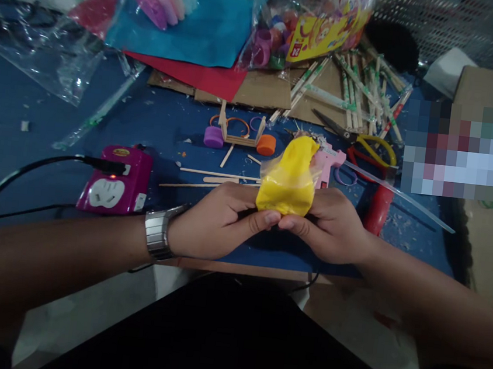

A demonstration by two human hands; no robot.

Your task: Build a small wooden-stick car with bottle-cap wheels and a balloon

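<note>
Near the table's front edge, a soft yellow piece [293, 180] with clear plastic around it is held up between both hands. My left hand [229, 221], with a metal watch on its wrist, grips its left side, thumb at the bottom edge. My right hand [330, 225] grips the right side, its thumb tip beside the left one. The other fingers are mostly hidden behind the piece. Just beyond lies a pink glue gun [330, 161]. A small stick frame [240, 141] with a purple cap [213, 137] and an orange cap [266, 145] stands behind and to the left.
A magenta power socket [117, 182] with a black cable sits at left. Thin sticks [212, 173] lie beyond my left hand. Scissors [372, 142] and a red-handled tool [380, 207] are at right. Cardboard [263, 89], coloured sheets [209, 34], plastic bags and bundled sticks [362, 91] line the back.
</note>
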